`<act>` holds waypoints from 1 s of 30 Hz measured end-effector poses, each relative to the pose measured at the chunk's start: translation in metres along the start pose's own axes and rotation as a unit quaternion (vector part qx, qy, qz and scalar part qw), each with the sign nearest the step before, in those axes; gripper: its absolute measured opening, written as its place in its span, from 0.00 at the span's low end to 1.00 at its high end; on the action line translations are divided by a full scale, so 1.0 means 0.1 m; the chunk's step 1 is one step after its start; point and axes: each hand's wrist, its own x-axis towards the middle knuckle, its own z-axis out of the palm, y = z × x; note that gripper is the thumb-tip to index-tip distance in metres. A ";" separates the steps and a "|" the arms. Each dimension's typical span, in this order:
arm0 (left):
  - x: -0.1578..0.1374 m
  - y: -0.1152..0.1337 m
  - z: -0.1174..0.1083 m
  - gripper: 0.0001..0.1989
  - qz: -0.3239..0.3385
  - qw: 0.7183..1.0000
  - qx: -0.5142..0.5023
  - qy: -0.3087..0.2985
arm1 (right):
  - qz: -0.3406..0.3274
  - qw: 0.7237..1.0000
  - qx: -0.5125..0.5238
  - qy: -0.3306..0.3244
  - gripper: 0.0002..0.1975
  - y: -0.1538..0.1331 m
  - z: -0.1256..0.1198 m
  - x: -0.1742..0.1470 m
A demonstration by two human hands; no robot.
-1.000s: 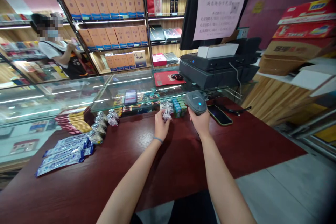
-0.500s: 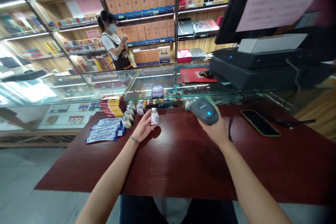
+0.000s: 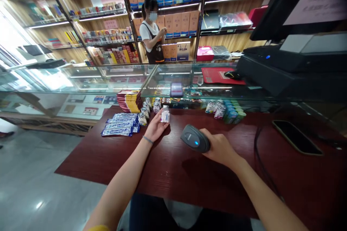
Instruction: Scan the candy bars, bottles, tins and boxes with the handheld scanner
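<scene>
My left hand (image 3: 156,128) is closed around a small clear bottle (image 3: 165,114) with a pale label, held upright just above the dark red table (image 3: 173,173). In my right hand (image 3: 221,148) is a black barcode scanner (image 3: 195,139) with a lit blue light, its head pointing left toward the bottle. Left of my left hand stand several similar small bottles (image 3: 143,115). Beyond the scanner, another group of small bottles (image 3: 215,107) stands beside green and blue cans or tubes (image 3: 233,112).
Blue-and-white sachets (image 3: 120,124) and a stack of red-and-yellow packets (image 3: 128,101) lie at the left. A phone (image 3: 296,137) and the scanner's cable (image 3: 257,155) are on the right. A glass counter (image 3: 162,72) borders the far edge, with a person (image 3: 154,36) behind it.
The scanner has come down and left, nearer the bottle, and has turned toward it. My left hand still holds the bottle. The camera view has shifted left.
</scene>
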 end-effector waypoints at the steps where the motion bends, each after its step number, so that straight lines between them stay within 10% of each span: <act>1: 0.01 -0.01 -0.01 0.26 0.002 1.000 0.002 0.002 | -0.003 1.000 -0.002 -0.006 0.20 0.00 -0.01 0.00; 17: -0.01 -0.02 0.03 0.30 0.067 0.990 0.112 0.049 | 0.011 0.997 0.038 0.064 0.22 0.14 0.05 -0.05; 25: -0.13 0.02 0.08 0.33 0.318 0.832 0.425 0.161 | 0.005 0.993 0.056 0.102 0.21 0.18 0.04 -0.04; 30: -0.05 0.00 -0.03 0.29 0.316 0.813 0.453 0.186 | 0.002 0.993 0.063 0.101 0.20 0.16 0.03 -0.05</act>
